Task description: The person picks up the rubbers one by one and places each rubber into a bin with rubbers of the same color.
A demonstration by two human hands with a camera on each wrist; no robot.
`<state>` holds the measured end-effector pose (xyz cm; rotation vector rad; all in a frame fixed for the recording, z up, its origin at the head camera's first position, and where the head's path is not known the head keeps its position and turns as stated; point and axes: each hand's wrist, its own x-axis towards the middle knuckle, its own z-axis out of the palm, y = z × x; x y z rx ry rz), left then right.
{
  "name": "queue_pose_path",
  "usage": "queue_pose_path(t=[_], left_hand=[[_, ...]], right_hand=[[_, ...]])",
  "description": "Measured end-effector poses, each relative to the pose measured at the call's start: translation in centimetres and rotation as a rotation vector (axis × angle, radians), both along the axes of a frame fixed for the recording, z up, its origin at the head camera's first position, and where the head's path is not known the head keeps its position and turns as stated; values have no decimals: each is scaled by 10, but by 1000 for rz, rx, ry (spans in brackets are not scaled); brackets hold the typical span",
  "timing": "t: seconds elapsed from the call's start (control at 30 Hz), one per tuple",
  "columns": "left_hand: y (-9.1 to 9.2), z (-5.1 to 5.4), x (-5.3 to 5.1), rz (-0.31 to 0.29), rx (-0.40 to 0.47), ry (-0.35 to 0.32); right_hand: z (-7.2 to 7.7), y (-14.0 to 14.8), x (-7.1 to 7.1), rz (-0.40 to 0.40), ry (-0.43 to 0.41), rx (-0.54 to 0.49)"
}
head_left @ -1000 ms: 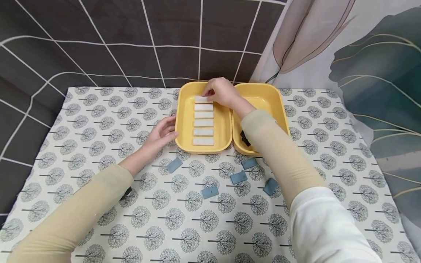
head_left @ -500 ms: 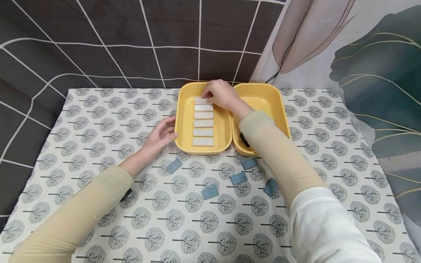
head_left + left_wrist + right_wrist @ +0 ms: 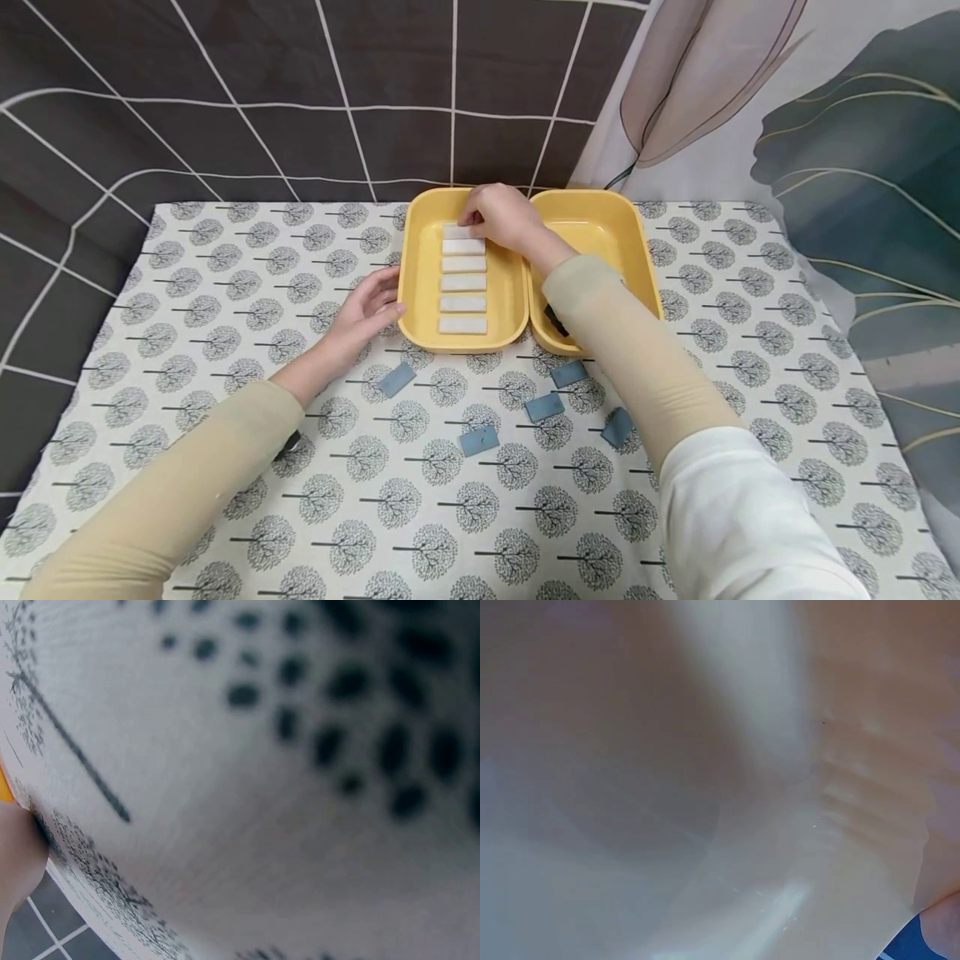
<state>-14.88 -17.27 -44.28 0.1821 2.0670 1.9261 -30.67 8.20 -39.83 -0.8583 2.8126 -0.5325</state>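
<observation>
- Five blue pieces [image 3: 479, 440] lie on the desk [image 3: 384, 537], closest to the person, spread out and not touching
- A black thing [image 3: 555, 321] sits at the near end of the right yellow box [image 3: 592, 237], partly hidden by the right sleeve [image 3: 622, 333], and I cannot tell what it is
- The left hand [image 3: 366, 307] holds nothing, and its loose fingers rest at the left side of the left yellow box [image 3: 507, 292]
- Five white pieces [image 3: 462, 283] make a neat row in that box, going away from the person, each with its long side running left to right
- The far white piece [image 3: 454, 231] is at the back end of the row, just past the others, with its long side the same way
- The right hand [image 3: 506, 218] is the nearer one, and its grip pinches the right part of this piece, so the rest pokes out to the left of the fingertips
- A dark wall cloth [image 3: 401, 142] with white lines hangs behind it all
</observation>
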Motion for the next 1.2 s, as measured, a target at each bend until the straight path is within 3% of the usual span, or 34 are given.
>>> queue_pose_path(t=[0.73,1.2], left_hand=[[-1,0,0,-5,3,-1],[-1,0,1,-9,0,6]], right_hand=[[1,-2,1,-11,30,41],[3,2,0,-3,2,-85]])
